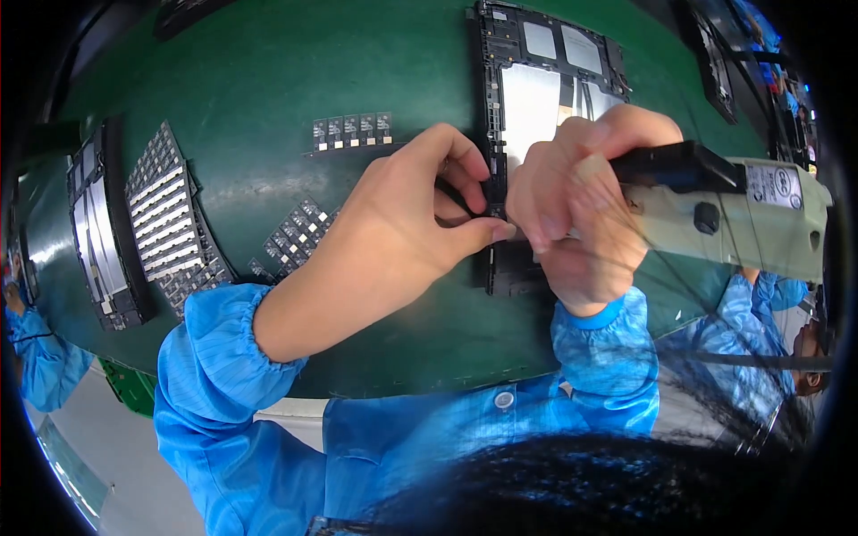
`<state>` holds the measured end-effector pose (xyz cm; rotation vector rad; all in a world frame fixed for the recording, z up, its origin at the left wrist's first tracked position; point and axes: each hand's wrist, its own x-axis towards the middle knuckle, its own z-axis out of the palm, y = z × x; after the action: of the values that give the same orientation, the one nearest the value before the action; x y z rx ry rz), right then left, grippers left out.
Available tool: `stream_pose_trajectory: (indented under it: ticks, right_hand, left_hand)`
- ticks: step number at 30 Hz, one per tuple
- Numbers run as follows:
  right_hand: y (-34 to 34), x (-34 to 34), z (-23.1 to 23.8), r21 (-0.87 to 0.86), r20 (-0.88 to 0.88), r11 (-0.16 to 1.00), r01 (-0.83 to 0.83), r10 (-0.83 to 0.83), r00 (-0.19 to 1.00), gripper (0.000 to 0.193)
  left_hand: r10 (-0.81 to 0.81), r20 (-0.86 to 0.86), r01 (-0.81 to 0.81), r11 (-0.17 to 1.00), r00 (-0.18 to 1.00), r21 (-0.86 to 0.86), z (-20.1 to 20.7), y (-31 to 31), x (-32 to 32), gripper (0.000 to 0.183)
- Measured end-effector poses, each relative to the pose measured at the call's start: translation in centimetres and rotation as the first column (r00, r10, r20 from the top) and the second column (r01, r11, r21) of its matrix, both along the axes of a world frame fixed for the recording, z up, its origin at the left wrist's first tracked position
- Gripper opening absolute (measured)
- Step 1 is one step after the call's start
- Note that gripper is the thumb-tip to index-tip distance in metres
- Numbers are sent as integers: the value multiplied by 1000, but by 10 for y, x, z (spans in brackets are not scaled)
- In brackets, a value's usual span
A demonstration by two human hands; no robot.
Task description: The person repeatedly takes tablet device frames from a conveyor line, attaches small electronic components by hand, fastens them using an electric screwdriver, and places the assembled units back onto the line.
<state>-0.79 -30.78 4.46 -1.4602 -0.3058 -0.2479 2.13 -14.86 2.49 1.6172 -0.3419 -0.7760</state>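
Bending over the near edge of a black frame (529,98) on the green table (241,71), the two bare hands work close together. The frame lies ahead and a little to the right, with silvery panels inside it. At its left edge, the left hand (402,205) has its thumb and forefinger curled, only a narrow gap between them; something dark shows in that gap, but I cannot tell whether they pinch it. The right hand (585,192) covers part of the frame with its fingers folded; it is blurred, and what it holds cannot be told.

Just beside the right hand sits a beige housing (769,210) with a black part (684,167) along its top, blocking the table behind. Dark hair strands (706,295) cross the view there.

A short row of small parts (353,131) lies beyond the left hand. The left forearm partly hides another cluster (295,234). Farther left are a sheet of parts (165,223) with white bars and a second frame (100,228). Co-workers in blue sleeves (46,362) show at both sides.
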Motion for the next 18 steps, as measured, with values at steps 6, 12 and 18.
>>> stream_pose_trajectory:
  ticks: [6,12,18]
  right_hand:
    - [4,-1,-2,-4,-8,1000,19,-19,1000,34]
    - [13,-4,-1,99,-90,984,146,-138,986,34]
    - [2,-1,6,-52,-16,997,64,-65,998,29]
  left_hand:
    - [99,147,-92,994,984,-55,-6,-3,-5,38]
    - [66,133,-52,993,989,-108,-2,-2,-4,36]
    - [101,8,-98,977,995,-188,-6,-3,-7,34]
